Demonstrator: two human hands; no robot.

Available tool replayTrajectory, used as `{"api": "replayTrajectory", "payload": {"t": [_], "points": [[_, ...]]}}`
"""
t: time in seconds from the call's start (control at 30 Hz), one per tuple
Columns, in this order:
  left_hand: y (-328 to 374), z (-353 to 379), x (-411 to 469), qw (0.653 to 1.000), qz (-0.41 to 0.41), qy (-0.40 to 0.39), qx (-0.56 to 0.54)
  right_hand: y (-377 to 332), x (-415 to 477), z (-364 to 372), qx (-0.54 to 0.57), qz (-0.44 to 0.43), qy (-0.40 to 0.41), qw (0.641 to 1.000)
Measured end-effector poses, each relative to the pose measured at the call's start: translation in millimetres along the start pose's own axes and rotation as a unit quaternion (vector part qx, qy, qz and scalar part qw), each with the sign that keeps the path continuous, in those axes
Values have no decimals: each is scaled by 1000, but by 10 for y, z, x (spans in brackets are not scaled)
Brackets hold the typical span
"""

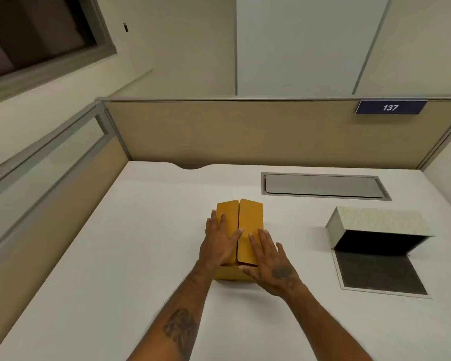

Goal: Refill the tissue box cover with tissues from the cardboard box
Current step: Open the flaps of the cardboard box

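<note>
A small yellow-brown cardboard box (249, 217) stands in the middle of the white desk (130, 251), its two top flaps folded shut with a seam down the middle. My left hand (220, 243) lies flat on the left flap, fingers spread. My right hand (271, 261) rests flat on the right flap and the box's near right corner. The tissue box cover (375, 221), pale and speckled, lies to the right with its dark inside showing and its bottom flap (380, 272) folded out flat toward me. No tissues are visible.
A grey metal cable hatch (323, 185) is set into the desk behind the cover. Beige cubicle partitions (245, 131) close the desk at the back and left, with a blue sign reading 137 (390, 107) at the upper right.
</note>
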State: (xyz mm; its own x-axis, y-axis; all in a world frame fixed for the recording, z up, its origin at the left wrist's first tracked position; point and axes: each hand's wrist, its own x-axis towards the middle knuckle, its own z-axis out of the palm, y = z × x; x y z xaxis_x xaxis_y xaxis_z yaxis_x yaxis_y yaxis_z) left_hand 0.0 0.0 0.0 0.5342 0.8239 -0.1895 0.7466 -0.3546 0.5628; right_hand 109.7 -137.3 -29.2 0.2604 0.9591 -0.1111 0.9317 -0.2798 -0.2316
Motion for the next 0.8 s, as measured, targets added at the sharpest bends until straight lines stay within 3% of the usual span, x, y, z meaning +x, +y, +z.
{"api": "replayTrajectory", "payload": {"t": [0.3,0.5,0.67,0.8], "points": [[-47,94,107,1000,-13,-10,14,-45,54,129,-5,16,-9,1000],[-126,-149,162,995,-10,-8,-102,-48,28,3,42,14,0,999],[-400,-507,155,981,22,29,-189,21,-75,-216,70,-51,122,989],[-647,-661,179,987,31,90,-132,168,-79,-358,16,-95,207,974]]}}
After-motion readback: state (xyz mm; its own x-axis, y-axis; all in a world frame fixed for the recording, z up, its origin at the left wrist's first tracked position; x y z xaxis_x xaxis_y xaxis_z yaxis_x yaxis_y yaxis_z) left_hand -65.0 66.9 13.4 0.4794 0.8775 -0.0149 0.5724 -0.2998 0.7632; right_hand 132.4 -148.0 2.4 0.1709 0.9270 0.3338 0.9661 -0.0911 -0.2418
